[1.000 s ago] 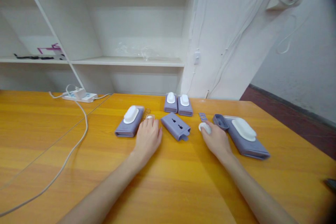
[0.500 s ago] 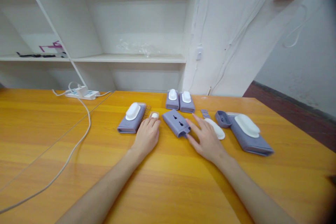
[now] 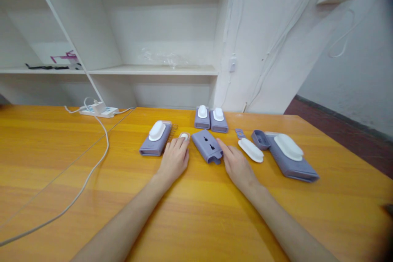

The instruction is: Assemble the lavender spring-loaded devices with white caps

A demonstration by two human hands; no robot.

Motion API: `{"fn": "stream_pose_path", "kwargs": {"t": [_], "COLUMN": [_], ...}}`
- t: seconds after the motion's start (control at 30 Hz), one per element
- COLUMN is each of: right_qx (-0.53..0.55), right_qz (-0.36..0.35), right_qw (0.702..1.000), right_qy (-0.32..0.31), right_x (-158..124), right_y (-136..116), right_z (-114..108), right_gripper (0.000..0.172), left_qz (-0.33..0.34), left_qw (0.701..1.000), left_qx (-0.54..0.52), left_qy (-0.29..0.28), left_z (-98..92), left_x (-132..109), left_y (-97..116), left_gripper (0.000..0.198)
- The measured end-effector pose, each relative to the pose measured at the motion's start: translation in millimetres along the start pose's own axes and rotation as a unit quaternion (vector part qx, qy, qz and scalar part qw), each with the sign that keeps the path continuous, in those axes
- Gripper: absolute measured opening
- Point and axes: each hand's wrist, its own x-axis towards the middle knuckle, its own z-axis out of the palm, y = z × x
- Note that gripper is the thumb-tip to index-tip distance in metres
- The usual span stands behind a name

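Observation:
My left hand (image 3: 174,159) lies low on the table with its fingers closed over a small white-topped piece (image 3: 184,135) on a pale, see-through base. Just left of those fingers are several thin coils of a spring (image 3: 174,129), partly hidden. A purple casing (image 3: 206,145) with two dark slots lies between my hands, its notched end toward me. My right hand (image 3: 238,168) rests beside it, index finger stretched along the casing's right edge and touching it; the thumb is hidden. To the right of this hand are a loose white oval cover (image 3: 251,150) and a flat purple slotted piece (image 3: 240,133).
Purple units with white tops stand at left (image 3: 156,139), at the back (image 3: 202,118) and at right (image 3: 294,163). A hollow purple oval part (image 3: 260,139) touches the right unit. A power strip (image 3: 101,110) and cable (image 3: 89,172) lie at left; shelves (image 3: 153,69) rise behind.
My right hand's fingers have drawn together and slid along the casing's right side, uncovering the white oval cover. My left hand has shifted slightly right with the small white-topped piece.

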Motion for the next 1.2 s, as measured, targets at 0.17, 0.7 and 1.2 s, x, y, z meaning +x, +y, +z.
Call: {"fn": "stream_pose_path", "kwargs": {"t": [0.17, 0.7, 1.2], "right_qx": [0.003, 0.026, 0.032], "right_qz": [-0.003, -0.109, -0.080], "right_qw": [0.999, 0.993, 0.996], "right_qy": [0.039, 0.046, 0.017], "right_x": [-2.2, -3.9, -4.1], "right_y": [11.3, 2.3, 4.2], "right_z": [-2.5, -6.2, -3.9], "right_gripper": [0.036, 0.035, 0.044], "left_qz": [-0.035, -0.021, -0.079], "left_qw": [0.999, 0.999, 0.995], "left_qx": [0.010, -0.008, 0.035], "left_qy": [0.027, 0.032, 0.043], "left_z": [1.2, -3.3, -3.0], "left_x": [-0.5, 10.0, 9.3], "left_y": [1.9, -8.2, -2.6], "left_gripper": [0.033, 0.018, 0.016]}}
